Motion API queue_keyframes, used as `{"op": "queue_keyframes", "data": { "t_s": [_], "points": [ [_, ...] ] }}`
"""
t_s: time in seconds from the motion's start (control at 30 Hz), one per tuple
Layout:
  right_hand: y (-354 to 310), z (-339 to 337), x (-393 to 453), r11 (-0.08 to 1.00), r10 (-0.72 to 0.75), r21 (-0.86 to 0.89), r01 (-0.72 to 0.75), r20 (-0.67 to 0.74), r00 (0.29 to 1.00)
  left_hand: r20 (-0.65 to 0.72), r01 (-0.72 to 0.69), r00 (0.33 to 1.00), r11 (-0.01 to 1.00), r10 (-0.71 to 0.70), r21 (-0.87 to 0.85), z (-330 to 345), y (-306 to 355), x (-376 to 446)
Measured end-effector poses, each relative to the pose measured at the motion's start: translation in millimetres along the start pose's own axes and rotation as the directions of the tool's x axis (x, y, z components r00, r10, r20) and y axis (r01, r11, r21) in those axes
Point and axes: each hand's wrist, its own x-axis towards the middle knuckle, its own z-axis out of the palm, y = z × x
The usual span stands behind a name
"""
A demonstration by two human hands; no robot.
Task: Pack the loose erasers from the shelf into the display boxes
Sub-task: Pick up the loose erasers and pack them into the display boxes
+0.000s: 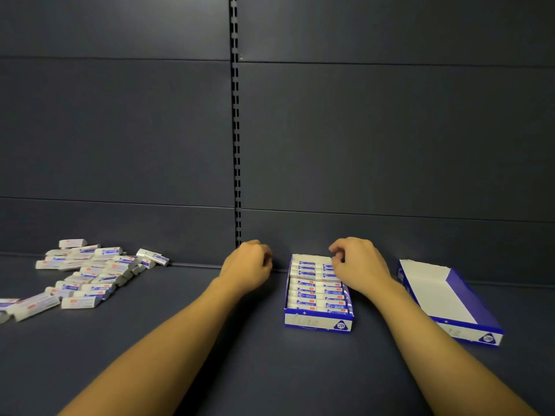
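Right hand (359,265) hovers w/ curled fingers over the back row of the nearly full blue-white cardboard display box (318,321), seating an eraser (grip unclear). Left hand (247,265), fingers curled, looks empty. Next, I think: fetch from the loose white paper-sleeved erasers (87,274) at left; 2nd, empty blue-white box (468,328) waits at right.

Dark grey shelf (270,370) carried three things: loose erasers (90,277) heaped at nine o'clock; filled display box (319,295) just right of centre; empty display box (447,298) at three o'clock, angled.
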Motion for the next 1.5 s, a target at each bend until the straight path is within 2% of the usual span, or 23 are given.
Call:
{"op": "queue_keyframes", "data": {
  "t_s": [0.1,0.23,0.4,0.57,0.67,0.8,1.0,1.27,1.5],
  "points": [
    [-21,-8,4,0.991,-0.05,-0.116,0.064,0.116,0.992,0.063,0.028,0.997,0.989,-0.038,0.148,-22,-10,-10],
    [-55,-13,4,0.951,-0.141,-0.235,0.199,0.242,0.96,0.081,0.092,0.99,0.956,-0.119,0.28,-54,-22,-29],
    [-99,-10,-3,0.914,-0.234,-0.257,0.314,0.298,0.926,0.067,0.184,0.975,0.936,-0.213,0.299,-92,-38,-62],
    [-136,4,-15,0.897,-0.29,-0.222,0.382,0.358,0.888,0.108,0.251,0.95,0.922,-0.293,0.295,-124,-62,-101],
    [-157,11,-21,0.887,-0.316,-0.212,0.411,0.369,0.874,0.068,0.277,0.947,0.905,-0.314,0.322,-141,-80,-123],
    [-188,17,-29,0.885,-0.325,-0.199,0.421,0.383,0.864,0.022,0.327,0.933,0.872,-0.359,0.365,-163,-110,-151],
    [-247,27,-42,0.893,-0.31,-0.191,0.407,0.395,0.865,0.033,0.368,0.909,0.838,-0.415,0.403,-192,-164,-189],
    [-336,50,-73,0.909,-0.275,-0.187,0.372,0.4,0.874,0.031,0.341,0.923,0.853,-0.383,0.394,-230,-225,-226],
    [-398,65,-91,0.912,-0.272,-0.209,0.354,0.339,0.901,0.024,0.294,0.944,0.87,-0.33,0.396,-252,-263,-249]
  ]
}}
